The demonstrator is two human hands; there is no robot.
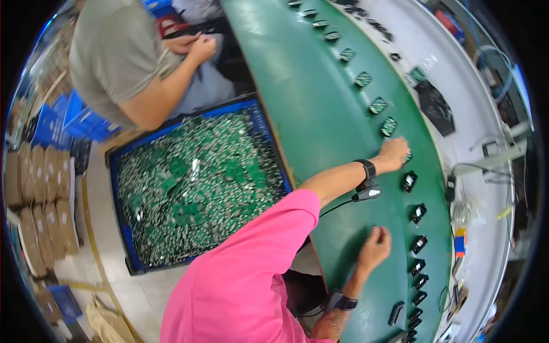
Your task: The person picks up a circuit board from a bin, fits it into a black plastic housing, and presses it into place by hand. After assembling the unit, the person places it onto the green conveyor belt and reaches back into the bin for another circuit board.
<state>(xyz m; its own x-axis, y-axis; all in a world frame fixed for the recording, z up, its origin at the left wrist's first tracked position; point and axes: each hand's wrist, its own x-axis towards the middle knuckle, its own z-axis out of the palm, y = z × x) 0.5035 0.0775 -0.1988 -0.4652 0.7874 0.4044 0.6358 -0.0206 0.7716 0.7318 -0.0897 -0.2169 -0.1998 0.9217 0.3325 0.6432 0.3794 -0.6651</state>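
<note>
My left hand point(393, 155) reaches across the green table, fingers closed at a small green circuit board point(408, 156) in the row. The hand hides most of that piece. Closer to my body, my right hand point(374, 250) hovers over the table with thumb and fingers pinched together; whatever they hold, if anything, is too small to make out. Past my left hand lie several green circuit boards point(389, 127) in a line. On the other side of it, black plastic housings point(409, 182) continue the line toward the lower edge.
A blue-rimmed bin point(130, 250) heaped with circuit boards stands left of the table. Beyond it sits another person point(123, 63), hands together. A white ledge point(466, 171) along the table's far side carries a black bag point(436, 108) and cables. Brown cartons point(43, 177) are stacked far left.
</note>
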